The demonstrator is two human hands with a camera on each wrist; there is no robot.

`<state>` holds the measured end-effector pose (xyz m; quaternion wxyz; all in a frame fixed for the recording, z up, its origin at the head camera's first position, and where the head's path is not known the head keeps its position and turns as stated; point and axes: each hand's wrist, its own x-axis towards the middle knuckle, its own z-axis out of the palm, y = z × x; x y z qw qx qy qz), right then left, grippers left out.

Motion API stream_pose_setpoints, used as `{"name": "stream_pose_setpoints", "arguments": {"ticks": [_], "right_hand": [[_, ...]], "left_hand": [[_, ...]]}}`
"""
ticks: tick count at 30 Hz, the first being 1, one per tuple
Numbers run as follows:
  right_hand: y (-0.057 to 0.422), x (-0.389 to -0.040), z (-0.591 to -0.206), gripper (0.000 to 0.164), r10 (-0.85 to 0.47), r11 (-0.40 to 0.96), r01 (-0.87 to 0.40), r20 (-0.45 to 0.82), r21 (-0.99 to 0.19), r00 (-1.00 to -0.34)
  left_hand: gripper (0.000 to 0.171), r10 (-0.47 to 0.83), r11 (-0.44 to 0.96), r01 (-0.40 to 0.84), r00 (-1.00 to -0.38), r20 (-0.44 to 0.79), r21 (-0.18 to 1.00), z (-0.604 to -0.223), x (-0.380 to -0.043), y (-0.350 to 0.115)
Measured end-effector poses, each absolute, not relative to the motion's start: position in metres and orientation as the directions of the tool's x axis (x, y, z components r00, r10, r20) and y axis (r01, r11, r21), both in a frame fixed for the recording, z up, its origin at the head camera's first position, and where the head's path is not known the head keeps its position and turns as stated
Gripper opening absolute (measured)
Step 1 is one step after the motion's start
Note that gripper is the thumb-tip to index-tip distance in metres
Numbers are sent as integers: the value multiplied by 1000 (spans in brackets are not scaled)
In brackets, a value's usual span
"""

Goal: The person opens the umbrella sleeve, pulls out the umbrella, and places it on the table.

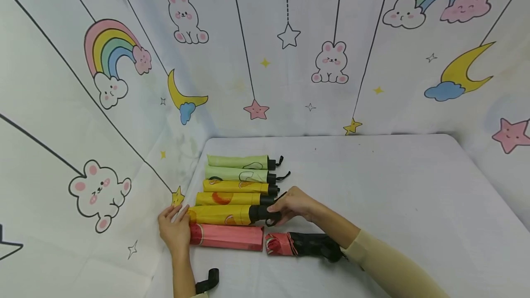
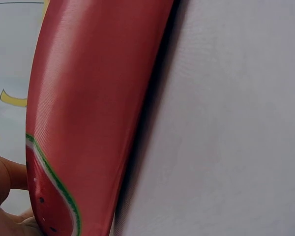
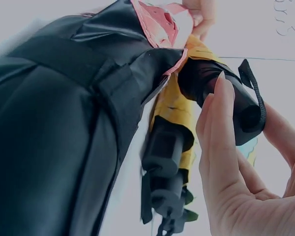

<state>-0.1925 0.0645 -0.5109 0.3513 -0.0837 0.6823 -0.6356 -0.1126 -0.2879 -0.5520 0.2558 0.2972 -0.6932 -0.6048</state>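
My right hand (image 1: 295, 204) grips the black handle (image 3: 246, 110) of a folded yellow umbrella (image 1: 221, 214) printed with orange slices. At that umbrella's far left end, my left hand (image 1: 174, 229) touches the tip with extended fingers. Just below lies a red watermelon-print roll (image 1: 227, 237), which fills much of the left wrist view. To its right is a folded black umbrella (image 1: 312, 245) with a red watermelon-print end, partly under my right forearm. Above, two more yellow umbrellas (image 1: 227, 198) and two pale green umbrellas (image 1: 238, 162) lie in a row, handles rightward.
A black hooked handle (image 1: 208, 281) sticks out beside my left forearm at the front. The white table (image 1: 385, 187) extends to the right. Cloth walls (image 1: 285, 77) with rabbits, stars and rainbows stand behind and at the left.
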Motion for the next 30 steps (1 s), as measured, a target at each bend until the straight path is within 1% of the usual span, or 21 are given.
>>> {"name": "stream_pose_setpoints", "arguments": {"ticks": [12,20,30], "right_hand": [[79,-191,-507,29,-592,154,303,-333,-941,-734],[88,-192,-504,28,-593,156,280,-317,-947,-740],[100,-190,-502,27,-600,154,265,-303,-952,-740]], "left_hand": [[57,-725,82,-100,-688,-10,992,-554,-113,-290],[57,-732,70,-89,-682,-9,994,-552,-114,-288],[56,-734,85,-109,-679,-12,990,-556,-114,-289]]}}
